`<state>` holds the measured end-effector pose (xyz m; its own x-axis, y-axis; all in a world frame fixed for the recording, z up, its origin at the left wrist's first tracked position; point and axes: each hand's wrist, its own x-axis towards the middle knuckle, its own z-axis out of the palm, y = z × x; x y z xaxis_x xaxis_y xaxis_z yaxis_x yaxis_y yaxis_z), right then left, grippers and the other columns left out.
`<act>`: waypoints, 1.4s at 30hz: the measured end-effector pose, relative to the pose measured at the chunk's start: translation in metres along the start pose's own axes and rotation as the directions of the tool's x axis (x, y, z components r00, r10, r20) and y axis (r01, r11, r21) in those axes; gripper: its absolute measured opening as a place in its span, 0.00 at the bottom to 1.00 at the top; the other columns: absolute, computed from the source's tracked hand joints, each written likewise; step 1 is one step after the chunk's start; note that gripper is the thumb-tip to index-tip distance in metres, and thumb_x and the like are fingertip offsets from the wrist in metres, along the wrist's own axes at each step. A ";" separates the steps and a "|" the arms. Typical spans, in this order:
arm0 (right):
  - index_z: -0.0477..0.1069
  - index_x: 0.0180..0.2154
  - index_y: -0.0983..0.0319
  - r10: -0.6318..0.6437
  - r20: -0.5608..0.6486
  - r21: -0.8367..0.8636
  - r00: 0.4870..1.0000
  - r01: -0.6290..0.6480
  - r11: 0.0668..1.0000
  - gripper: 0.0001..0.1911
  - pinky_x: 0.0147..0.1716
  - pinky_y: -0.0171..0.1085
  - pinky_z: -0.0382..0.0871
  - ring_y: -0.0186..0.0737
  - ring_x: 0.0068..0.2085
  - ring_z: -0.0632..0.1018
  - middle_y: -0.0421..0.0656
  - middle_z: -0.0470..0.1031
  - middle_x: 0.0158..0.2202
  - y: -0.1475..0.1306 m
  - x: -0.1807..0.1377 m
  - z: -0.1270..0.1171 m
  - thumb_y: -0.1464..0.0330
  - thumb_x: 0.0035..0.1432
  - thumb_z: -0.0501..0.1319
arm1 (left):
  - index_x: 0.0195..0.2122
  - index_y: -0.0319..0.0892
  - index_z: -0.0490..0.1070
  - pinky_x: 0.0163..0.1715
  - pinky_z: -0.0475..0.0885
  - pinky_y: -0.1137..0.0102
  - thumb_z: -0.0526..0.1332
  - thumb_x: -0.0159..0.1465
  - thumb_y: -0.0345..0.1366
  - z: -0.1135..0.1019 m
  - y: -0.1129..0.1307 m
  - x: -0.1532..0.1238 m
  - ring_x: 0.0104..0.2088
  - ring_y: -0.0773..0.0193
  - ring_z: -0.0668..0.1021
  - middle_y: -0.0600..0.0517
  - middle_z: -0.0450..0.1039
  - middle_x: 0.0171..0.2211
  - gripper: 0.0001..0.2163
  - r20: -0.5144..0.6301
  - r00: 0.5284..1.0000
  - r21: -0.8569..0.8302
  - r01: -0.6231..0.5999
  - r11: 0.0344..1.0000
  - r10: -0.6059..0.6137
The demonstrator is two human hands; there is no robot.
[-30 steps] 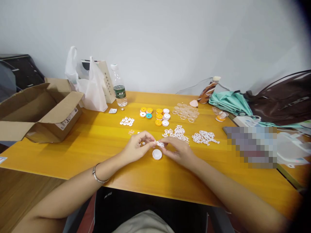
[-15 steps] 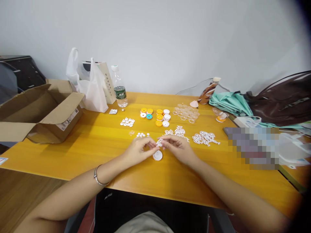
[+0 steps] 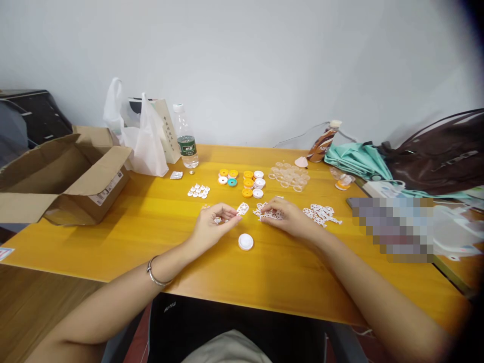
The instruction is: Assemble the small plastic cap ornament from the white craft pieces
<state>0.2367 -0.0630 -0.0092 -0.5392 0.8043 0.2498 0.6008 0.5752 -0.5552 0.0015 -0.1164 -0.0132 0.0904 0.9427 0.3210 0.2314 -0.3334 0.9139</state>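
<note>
A honey-yellow wooden worktop (image 3: 151, 222) with visible grain. A small white lacy plastic piece (image 3: 242, 208) is pinched in the left hand (image 3: 210, 225). A plain white round cap (image 3: 245, 242) lies nearby. Behind are orange, white and one teal caps (image 3: 242, 181), clear rings (image 3: 289, 176), a brown cardboard box (image 3: 64, 176), a white plastic bag (image 3: 145, 138), mint-green cloth (image 3: 355, 159) and a dark brown bag (image 3: 438, 156).

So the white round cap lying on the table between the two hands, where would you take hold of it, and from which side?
Best by its rim, from straight above. The white round cap lies flat and low on the table, apart from both hands, with bare wood all around. Its side wall is shallow, so fingertips pinching opposite edges should hold it better than any sideways approach.
</note>
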 end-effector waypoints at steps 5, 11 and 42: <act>0.71 0.35 0.61 -0.082 0.137 -0.090 0.987 0.095 0.991 0.05 0.42 0.43 0.65 0.43 0.40 0.71 0.45 0.70 0.35 0.002 -0.003 -0.001 0.68 0.55 0.58 | 0.29 0.38 0.71 0.27 0.69 0.76 0.64 0.54 0.37 0.000 0.001 0.000 0.25 0.70 0.75 0.51 0.75 0.26 0.08 0.023 1.000 -0.001 -0.002 1.000 0.002; 0.70 0.30 0.60 -0.075 0.082 0.020 0.994 0.074 0.997 0.08 0.39 0.41 0.65 0.40 0.37 0.72 0.44 0.70 0.33 -0.002 -0.003 -0.002 0.65 0.57 0.56 | 0.29 0.38 0.71 0.26 0.68 0.77 0.64 0.54 0.37 0.001 0.001 -0.001 0.25 0.72 0.73 0.52 0.74 0.26 0.07 0.048 0.999 0.000 -0.007 1.000 0.007; 0.73 0.36 0.60 0.398 0.085 0.906 0.913 -0.238 0.351 0.13 0.33 0.29 0.68 0.29 0.31 0.74 0.39 0.75 0.30 -0.020 -0.001 0.022 0.68 0.44 0.68 | 0.30 0.38 0.68 0.29 0.68 0.75 0.64 0.53 0.37 0.002 0.005 -0.001 0.26 0.71 0.73 0.52 0.73 0.27 0.09 0.070 0.997 -0.119 0.045 0.992 -0.037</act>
<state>0.2123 -0.0784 -0.0163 -0.3036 0.9509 -0.0605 -0.1956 -0.1244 -0.9728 0.0051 -0.1192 -0.0091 0.1497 0.9515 0.2688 0.1187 -0.2872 0.9505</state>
